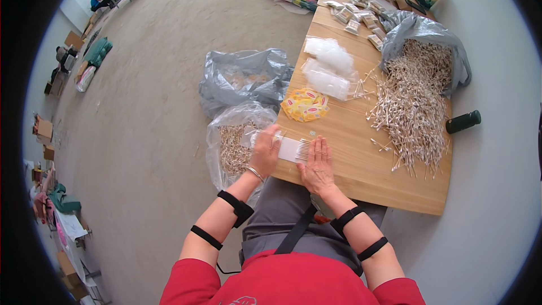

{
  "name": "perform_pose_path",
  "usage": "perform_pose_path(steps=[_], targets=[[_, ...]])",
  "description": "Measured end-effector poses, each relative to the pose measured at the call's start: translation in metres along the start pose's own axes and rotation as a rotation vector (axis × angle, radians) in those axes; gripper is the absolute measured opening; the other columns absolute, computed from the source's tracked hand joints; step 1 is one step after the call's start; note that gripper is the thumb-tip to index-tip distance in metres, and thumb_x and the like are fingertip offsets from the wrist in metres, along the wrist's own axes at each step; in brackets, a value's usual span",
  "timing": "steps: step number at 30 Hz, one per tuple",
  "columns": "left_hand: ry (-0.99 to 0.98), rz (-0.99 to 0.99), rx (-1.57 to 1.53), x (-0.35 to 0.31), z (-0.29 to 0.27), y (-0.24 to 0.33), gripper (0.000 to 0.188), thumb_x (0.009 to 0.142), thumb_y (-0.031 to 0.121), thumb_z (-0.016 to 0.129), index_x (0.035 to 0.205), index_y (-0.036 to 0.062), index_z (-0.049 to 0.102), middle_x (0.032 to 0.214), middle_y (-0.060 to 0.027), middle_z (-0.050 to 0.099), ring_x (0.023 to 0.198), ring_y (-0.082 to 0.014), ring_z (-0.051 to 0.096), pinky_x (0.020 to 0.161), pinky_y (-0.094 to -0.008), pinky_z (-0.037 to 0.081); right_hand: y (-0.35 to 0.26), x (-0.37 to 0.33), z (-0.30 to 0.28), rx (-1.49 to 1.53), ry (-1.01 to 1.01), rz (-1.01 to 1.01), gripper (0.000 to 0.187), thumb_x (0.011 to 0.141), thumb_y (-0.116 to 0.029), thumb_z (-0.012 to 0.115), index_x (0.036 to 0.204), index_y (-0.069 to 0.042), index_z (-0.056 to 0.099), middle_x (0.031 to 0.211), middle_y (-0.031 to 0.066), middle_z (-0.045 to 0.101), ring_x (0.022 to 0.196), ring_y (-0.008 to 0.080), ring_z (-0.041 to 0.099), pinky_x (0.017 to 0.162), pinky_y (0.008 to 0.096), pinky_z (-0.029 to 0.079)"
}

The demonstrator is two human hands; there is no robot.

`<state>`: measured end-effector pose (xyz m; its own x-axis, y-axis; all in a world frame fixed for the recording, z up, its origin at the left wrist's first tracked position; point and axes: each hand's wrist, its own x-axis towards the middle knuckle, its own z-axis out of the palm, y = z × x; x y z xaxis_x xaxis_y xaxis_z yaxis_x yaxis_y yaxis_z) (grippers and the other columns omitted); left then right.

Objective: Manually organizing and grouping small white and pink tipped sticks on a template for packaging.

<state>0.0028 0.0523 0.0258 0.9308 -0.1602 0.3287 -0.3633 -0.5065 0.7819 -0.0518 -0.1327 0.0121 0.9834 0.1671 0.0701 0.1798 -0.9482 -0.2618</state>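
Observation:
My left hand (265, 152) is at the table's left edge, fingers bent over the left end of a flat white strip (288, 149). White swab tips and clear plastic show beside its fingers; what it grips is mostly hidden. My right hand (318, 165) lies flat on the tabletop, fingers stretched out and together. Along its left side is a neat row of cotton swabs (304, 149), resting on the strip's right end. Beyond both hands sits a pile of yellow-and-white paper labels (305, 105). Farther back lie stacks of clear plastic sleeves (328, 68).
Loose swabs (409, 113) spill from a grey plastic bag (460, 59) at the right. Packed swab bundles (355, 14) lie at the back. A dark green bottle (463, 122) is by the right edge. Left of the table (361, 175), a clear bag (217, 164) holds swabs beside another grey bag (217, 79).

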Motion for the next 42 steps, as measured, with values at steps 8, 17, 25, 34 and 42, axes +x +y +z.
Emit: perform_pose_path(steps=[8, 17, 25, 34, 42], targets=[[-0.055, -0.284, -0.704, -0.010, 0.073, 0.006, 0.047, 0.099, 0.025, 0.036, 0.138, -0.0014, 0.033, 0.141, -0.0138, 0.036, 0.131, -0.0214, 0.032, 0.108, -0.0311, 0.023, -0.005, -0.003, 0.008, 0.016, 0.025, -0.026, 0.081, 0.083, -0.042, 0.054, 0.138, 0.007, 0.021, 0.147, 0.0236, 0.015, 0.139, 0.0352, 0.011, 0.113, 0.0446, 0.008], [-0.031, -0.320, -0.832, -0.007, 0.076, 0.010, 0.049, 0.100, 0.030, 0.033, 0.136, -0.0031, 0.035, 0.139, -0.0168, 0.039, 0.130, -0.0223, 0.034, 0.108, -0.0314, 0.023, -0.014, -0.005, 0.017, 0.008, 0.013, 0.031, 0.080, 0.085, -0.042, 0.049, 0.139, 0.007, 0.018, 0.147, 0.0225, 0.015, 0.139, 0.0347, 0.010, 0.113, 0.0450, 0.008], [-0.062, -0.314, -0.790, -0.008, 0.072, 0.012, 0.051, 0.099, 0.033, 0.034, 0.135, -0.0030, 0.036, 0.137, -0.0165, 0.041, 0.129, -0.0218, 0.035, 0.107, -0.0310, 0.024, -0.022, -0.002, 0.015, 0.064, -0.007, 0.122, 0.077, 0.085, -0.040, 0.047, 0.141, 0.005, 0.016, 0.148, 0.0237, 0.009, 0.139, 0.0368, 0.003, 0.112, 0.0462, 0.003], [-0.004, -0.336, -0.799, -0.009, 0.074, 0.013, 0.049, 0.099, 0.032, 0.035, 0.134, -0.0031, 0.039, 0.136, -0.0169, 0.042, 0.128, -0.0219, 0.037, 0.107, -0.0315, 0.025, -0.017, -0.006, 0.013, 0.107, -0.011, 0.061, 0.077, 0.086, -0.039, 0.045, 0.140, 0.006, 0.014, 0.147, 0.0279, 0.006, 0.139, 0.0403, 0.000, 0.112, 0.0486, 0.001], [-0.057, -0.271, -0.606, -0.010, 0.065, 0.010, 0.044, 0.099, 0.026, 0.035, 0.133, -0.0024, 0.041, 0.135, -0.0144, 0.044, 0.128, -0.0223, 0.038, 0.107, -0.0325, 0.026, -0.030, 0.000, 0.017, 0.014, -0.064, 0.066, 0.080, 0.085, -0.038, 0.046, 0.139, 0.010, 0.012, 0.147, 0.0280, 0.004, 0.139, 0.0402, -0.001, 0.112, 0.0481, 0.000]])
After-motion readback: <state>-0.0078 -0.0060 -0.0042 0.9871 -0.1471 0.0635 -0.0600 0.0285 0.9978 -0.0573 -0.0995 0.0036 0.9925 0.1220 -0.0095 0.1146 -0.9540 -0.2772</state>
